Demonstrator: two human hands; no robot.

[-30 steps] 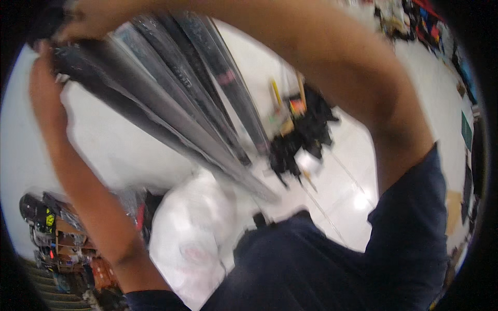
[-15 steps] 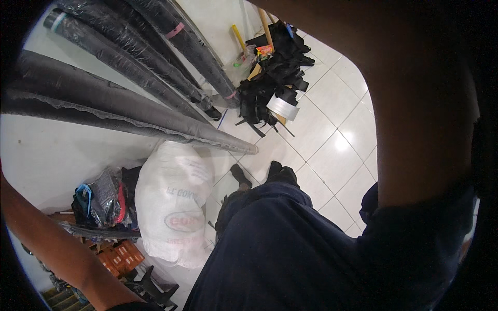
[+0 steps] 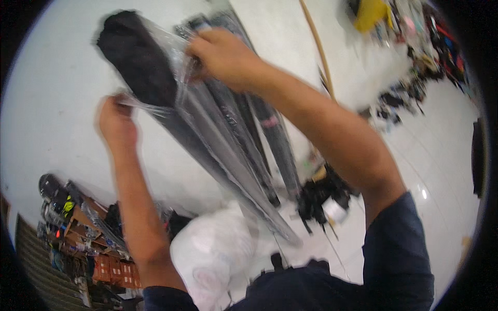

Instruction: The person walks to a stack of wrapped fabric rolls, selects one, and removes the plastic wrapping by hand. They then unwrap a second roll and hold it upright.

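A tall black fabric roll (image 3: 139, 59) leans against the white wall, its bare dark upper end sticking out of a clear plastic sleeve (image 3: 182, 96). Both my arms are raised to it. My left hand (image 3: 118, 122) is closed on the sleeve's edge at the roll's left side. On the opposite side, my right hand (image 3: 220, 58) grips the bunched plastic, fingers curled inward. Below the hands the sleeve still covers the long shaft of the roll down to the floor. Motion blurs the fingertips.
More wrapped rolls (image 3: 270, 122) lean just right of this one. A bulging white sack (image 3: 210, 249) stands at its foot, with black scraps (image 3: 327, 199) on the tiles to the right. Shelves with orange boxes (image 3: 116, 272) are at lower left; a wooden pole (image 3: 316, 41) leans behind.
My view has tilted up toward the roll's top. Both hands, out of sight before, now show at the upper end, holding the plastic, with the dark fabric exposed between them.
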